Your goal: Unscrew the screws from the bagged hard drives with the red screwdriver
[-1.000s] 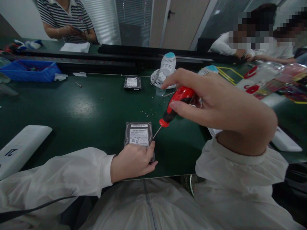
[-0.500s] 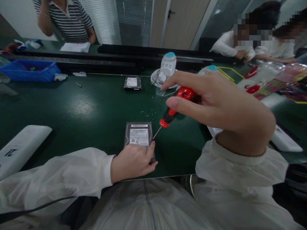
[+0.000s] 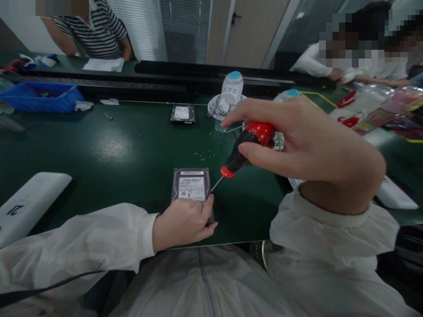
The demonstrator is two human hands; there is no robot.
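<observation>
A hard drive (image 3: 192,185) with a white label lies on the green table near its front edge. My left hand (image 3: 185,222) grips the drive's lower part, its index fingertip at the right edge beside the screwdriver's tip. My right hand (image 3: 291,141) is closed around the red and black handle of a screwdriver (image 3: 243,152), which slants down left with its tip at the drive's right edge. Several small screws (image 3: 202,158) lie scattered beyond the drive.
A second hard drive (image 3: 182,114) lies farther back, left of a small white fan (image 3: 231,90). A blue bin (image 3: 42,97) stands back left. White devices lie left (image 3: 36,202) and right (image 3: 395,192). Other people sit across the table.
My right hand has shifted slightly right, and its thumb and the screwdriver handle have changed position. The tip remains at the drive's edge. My left hand has not moved.
</observation>
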